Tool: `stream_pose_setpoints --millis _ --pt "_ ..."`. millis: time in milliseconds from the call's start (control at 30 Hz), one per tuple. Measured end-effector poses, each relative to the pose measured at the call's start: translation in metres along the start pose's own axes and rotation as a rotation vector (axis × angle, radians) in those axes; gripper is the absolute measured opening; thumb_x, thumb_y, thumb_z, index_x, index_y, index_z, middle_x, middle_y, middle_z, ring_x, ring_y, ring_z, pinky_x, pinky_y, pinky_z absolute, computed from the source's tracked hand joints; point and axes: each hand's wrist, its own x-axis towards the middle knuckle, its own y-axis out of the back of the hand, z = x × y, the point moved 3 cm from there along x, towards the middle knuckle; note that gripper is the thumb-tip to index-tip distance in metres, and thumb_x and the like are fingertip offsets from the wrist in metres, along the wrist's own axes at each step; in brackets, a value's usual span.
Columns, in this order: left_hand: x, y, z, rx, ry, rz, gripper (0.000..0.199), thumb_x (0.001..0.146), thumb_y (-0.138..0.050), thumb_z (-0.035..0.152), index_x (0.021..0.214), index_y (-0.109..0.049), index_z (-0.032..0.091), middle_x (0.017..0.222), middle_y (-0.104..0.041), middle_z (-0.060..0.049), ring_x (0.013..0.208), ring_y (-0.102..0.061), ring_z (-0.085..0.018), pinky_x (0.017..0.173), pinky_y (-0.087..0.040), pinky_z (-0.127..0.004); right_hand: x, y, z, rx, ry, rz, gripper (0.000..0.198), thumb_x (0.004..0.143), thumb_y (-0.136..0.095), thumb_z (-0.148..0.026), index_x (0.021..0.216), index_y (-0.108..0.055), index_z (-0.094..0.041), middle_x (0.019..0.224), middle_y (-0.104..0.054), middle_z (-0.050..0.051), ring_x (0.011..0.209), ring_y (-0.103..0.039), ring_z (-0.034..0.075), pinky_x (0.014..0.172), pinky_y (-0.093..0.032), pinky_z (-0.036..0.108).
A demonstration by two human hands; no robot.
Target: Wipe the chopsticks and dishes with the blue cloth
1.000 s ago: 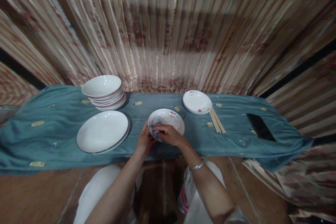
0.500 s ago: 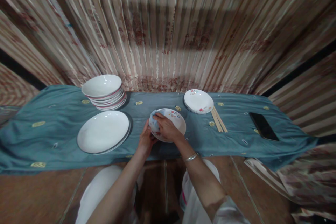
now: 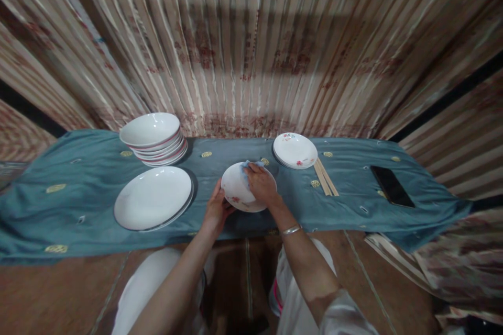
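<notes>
A small white plate with red flowers [image 3: 239,188] is held over the front middle of the table, its face turned up. My left hand [image 3: 217,205] grips its left rim, thumb on top and fingers underneath. On the plate's upper right lies a light blue cloth [image 3: 245,167], pressed to the surface by my right hand [image 3: 261,184], which has its fingers closed over it. Part of the cloth is hidden under those fingers. A silver bracelet [image 3: 291,229] circles my right wrist.
Stacked bowls [image 3: 151,133] stand at the back left, with large white plates [image 3: 153,199] before them. Right of centre sit small flowered plates [image 3: 294,151] beside wooden chopsticks [image 3: 325,178]. A black phone [image 3: 392,186] lies farther right on the teal tablecloth [image 3: 212,170]. A pleated curtain [image 3: 243,52] hangs behind.
My right hand has moved the cloth from the plate's left side to its upper right. Red flowers now show at the plate's lower left. My left hand keeps hold of the rim.
</notes>
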Motion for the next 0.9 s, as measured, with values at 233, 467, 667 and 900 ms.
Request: stream_pose_setpoints --millis 233,467,667,900 --pt "0.002 0.002 0.000 0.002 -0.005 0.005 0.065 0.079 -0.063 0.032 0.141 -0.042 0.029 0.105 -0.067 -0.007 0.072 -0.065 -0.017 0.062 -0.055 -0.031 -0.018 0.014 0.005 -0.069 -0.149 -0.061 0.036 0.096 -0.034 -0.017 0.123 -0.057 -0.014 0.129 -0.055 0.013 0.111 -0.053 0.024 0.096 -0.042 0.038" --pt "0.003 0.001 -0.001 0.013 -0.014 0.000 0.065 0.079 -0.064 0.033 0.140 -0.043 0.030 0.108 -0.066 -0.007 0.069 -0.063 -0.015 0.061 -0.054 -0.031 -0.034 0.022 0.005 -0.088 -0.179 -0.081 0.032 0.094 -0.035 -0.016 0.110 -0.063 -0.012 0.119 -0.061 0.015 0.109 -0.056 0.024 0.093 -0.043 0.036" --pt "0.003 0.001 -0.002 0.021 -0.021 -0.020 0.064 0.078 -0.065 0.035 0.138 -0.045 0.029 0.106 -0.067 -0.007 0.071 -0.064 -0.016 0.063 -0.054 -0.032 -0.048 0.030 0.004 -0.061 -0.182 -0.131 0.030 0.091 -0.040 -0.016 0.104 -0.067 -0.012 0.112 -0.066 0.014 0.106 -0.060 0.024 0.093 -0.043 0.035" --pt "0.001 -0.002 0.000 0.029 -0.019 0.008 0.060 0.082 -0.059 0.032 0.140 -0.042 0.029 0.108 -0.067 -0.006 0.069 -0.063 -0.014 0.061 -0.055 -0.029 -0.062 0.041 0.001 0.078 -0.141 -0.231 0.030 0.092 -0.042 -0.019 0.107 -0.067 -0.013 0.110 -0.069 0.012 0.104 -0.062 0.021 0.092 -0.043 0.030"
